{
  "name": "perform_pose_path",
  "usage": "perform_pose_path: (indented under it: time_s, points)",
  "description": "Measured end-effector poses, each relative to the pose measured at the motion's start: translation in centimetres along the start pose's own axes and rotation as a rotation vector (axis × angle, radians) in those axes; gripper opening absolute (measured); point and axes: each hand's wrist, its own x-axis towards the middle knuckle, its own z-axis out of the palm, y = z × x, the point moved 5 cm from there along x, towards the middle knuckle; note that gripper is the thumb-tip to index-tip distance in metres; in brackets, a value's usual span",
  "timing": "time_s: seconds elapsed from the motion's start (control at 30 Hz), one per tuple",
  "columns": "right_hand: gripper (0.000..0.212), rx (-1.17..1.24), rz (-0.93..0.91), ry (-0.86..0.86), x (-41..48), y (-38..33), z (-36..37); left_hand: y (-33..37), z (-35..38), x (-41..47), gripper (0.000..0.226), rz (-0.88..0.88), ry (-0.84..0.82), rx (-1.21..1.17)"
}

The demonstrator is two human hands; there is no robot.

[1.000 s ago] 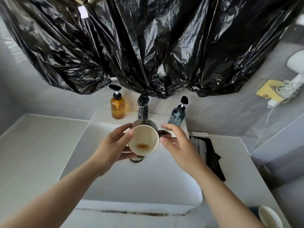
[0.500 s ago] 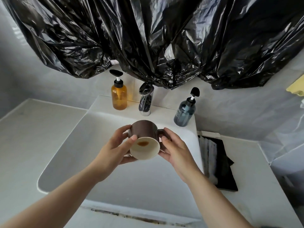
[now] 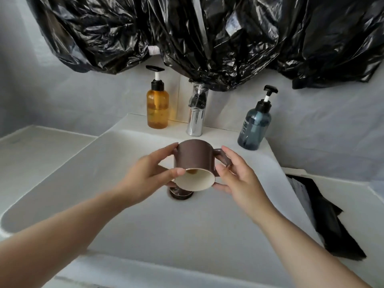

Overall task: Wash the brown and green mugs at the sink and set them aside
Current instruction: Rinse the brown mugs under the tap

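The brown mug [image 3: 194,157] is hanging in the air over the middle of the white sink [image 3: 99,163], tipped well over so that its mouth is facing back toward the person and a little downward. Its cream inside is showing, with a patch of brownish residue sitting deep in it. The handle is pointing to the right.

The left hand [image 3: 145,177] is grasping the mug's left side, the thumb tip pressing at the rim and the fingers curling round the far wall. The right hand [image 3: 239,179] is gripping the handle side, fingers lying over the handle and the thumb reaching in under the rim. Both bare forearms are reaching in from the near edge.

Right below the mug, the dark round drain [image 3: 180,195] is peeking out of the basin floor, partly hidden by the mug. Behind it, a chrome faucet [image 3: 195,121] is standing on the back ledge. An amber pump bottle [image 3: 157,110] is standing just left of the faucet, and a blue pump bottle [image 3: 254,129] is standing off to its right at the sink's back corner.

Crumpled black plastic sheeting [image 3: 207,38] is hanging across the wall above, its lowest fold draping onto the faucet's top. The pale counter [image 3: 37,148] is running off to the left of the sink. On the right side a flat black folded thing [image 3: 328,221] is lying beside the basin; I cannot tell what it is.
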Motion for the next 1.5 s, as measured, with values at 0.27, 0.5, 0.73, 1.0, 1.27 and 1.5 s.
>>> perform_pose_path:
  time_s: [0.27,0.5,0.73,1.0,1.27,1.5]
  points:
    - [0.051,-0.078,-0.244,0.006,-0.2,-1.6,-0.1,1.7,-0.1,-0.1,0.078,0.302,0.077,0.117]
    - [0.051,-0.131,-0.372,0.008,-0.7,-3.0,-0.1,2.3,-0.5,-0.1,0.082,0.534,0.126,0.312]
    - [0.051,-0.153,-0.382,0.006,-1.2,-3.6,0.1,2.3,-0.8,-0.3,0.091,0.639,0.152,0.441]
    - [0.044,-0.001,-0.257,-0.067,-0.3,-2.9,0.2,3.3,-1.5,-0.8,0.075,0.554,0.24,0.247]
    - [0.039,0.073,-0.108,-0.075,-0.1,-2.2,0.5,2.9,-1.9,0.3,0.065,0.315,0.164,0.138]
    - [0.027,0.083,-0.022,-0.03,0.3,-1.7,0.6,3.5,-2.0,3.3,0.067,0.097,0.091,0.196]
